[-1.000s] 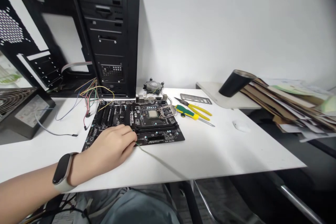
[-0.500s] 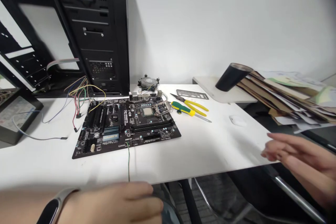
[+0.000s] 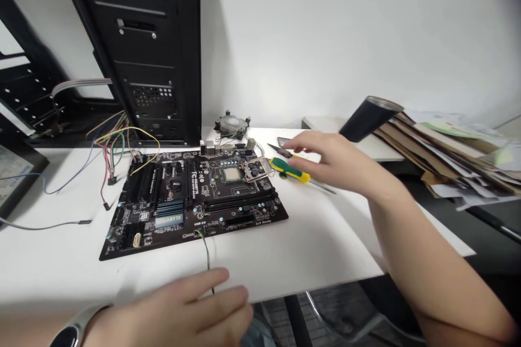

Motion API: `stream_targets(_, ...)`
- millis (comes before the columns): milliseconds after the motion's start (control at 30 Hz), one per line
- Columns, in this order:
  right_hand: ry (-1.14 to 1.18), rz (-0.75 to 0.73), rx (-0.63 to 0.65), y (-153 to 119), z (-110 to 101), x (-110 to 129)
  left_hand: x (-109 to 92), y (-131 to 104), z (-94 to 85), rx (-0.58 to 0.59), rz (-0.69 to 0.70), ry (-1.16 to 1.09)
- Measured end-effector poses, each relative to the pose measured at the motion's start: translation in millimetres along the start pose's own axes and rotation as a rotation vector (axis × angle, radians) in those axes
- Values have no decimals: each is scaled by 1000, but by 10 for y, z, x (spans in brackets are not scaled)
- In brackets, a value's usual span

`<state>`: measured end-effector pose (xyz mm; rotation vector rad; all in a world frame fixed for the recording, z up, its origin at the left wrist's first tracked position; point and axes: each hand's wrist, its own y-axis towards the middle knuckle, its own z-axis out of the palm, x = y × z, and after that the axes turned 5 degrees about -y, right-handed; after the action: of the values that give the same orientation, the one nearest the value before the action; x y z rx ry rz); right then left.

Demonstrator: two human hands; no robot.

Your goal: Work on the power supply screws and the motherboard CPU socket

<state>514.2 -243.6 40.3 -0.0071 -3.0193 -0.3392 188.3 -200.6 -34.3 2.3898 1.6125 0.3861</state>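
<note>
My left hand [image 3: 179, 312]: released, fingers parted beside thin green wire [image 3: 208, 252]; contact unclear. My right hand [image 3: 336, 162]: open, over yellow-handled pliers [image 3: 284, 152]; contact unclear. Green-and-yellow screwdriver [image 3: 290, 169]: just below right fingers. Black printed motherboard [image 3: 220, 203]: flat on white worktop [image 3: 325, 244], left of screwdriver.
</note>
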Motion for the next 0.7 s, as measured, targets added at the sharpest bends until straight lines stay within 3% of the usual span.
stream_targets(133,-227,145,326,509,52,-130,64,16,48,-119,-177,51)
stream_targets(233,-257,210,441,767,169,-234,100,17,143,-171,-225,53)
stream_targets(500,-233,311,410,908,475,-328,111,-75,306,-182,-232,22)
stream_targets(700,-123,309,478,927,569,-315,50,-156,447,-156,-318,5)
